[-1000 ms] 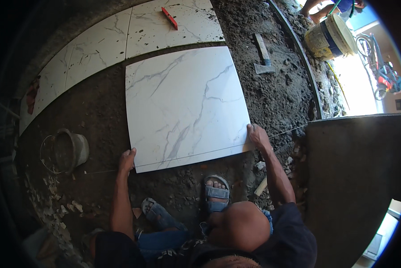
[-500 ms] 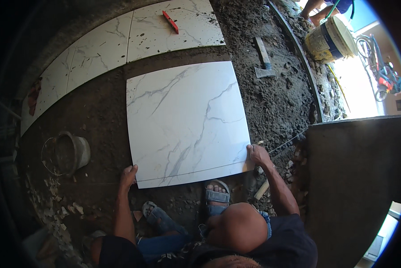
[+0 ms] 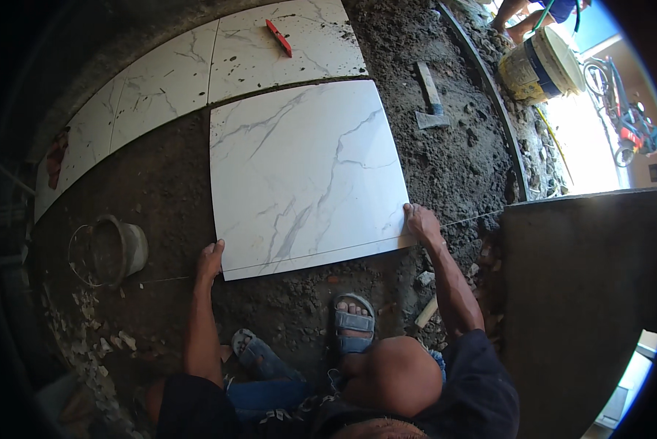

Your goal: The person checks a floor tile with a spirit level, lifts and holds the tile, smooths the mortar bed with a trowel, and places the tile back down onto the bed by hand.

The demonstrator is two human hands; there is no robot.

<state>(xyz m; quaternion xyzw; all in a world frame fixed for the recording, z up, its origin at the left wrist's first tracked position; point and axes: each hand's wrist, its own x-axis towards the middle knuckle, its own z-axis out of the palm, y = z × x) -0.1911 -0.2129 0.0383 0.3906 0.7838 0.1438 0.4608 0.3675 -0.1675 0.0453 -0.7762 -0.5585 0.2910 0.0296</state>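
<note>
We've lumpy dirt flr (image 3: 398, 40) at 1 o'clock, grey conc. slab (image 3: 577, 300) approx. 4 o'clock, strong daylight (image 3: 562, 132) at 2, bit of tan wall (image 3: 639, 175) nr 3.

Rough dark ground (image 3: 164, 179), row of marbled tiles (image 3: 164, 80), hatchet (image 3: 430, 89), bucket (image 3: 135, 247)

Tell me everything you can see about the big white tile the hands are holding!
The big white tile is squarish, smooth and slightly shiny, like ceramic, with grey marble-like streaks. It looks whole and roughly flat. The left hand grips its left edge near the closer corner; the right hand grips its right edge. A thin string crosses above its near part. A dark gap separates it from the tile row beyond. Whether it touches the ground underneath is hidden.
</note>
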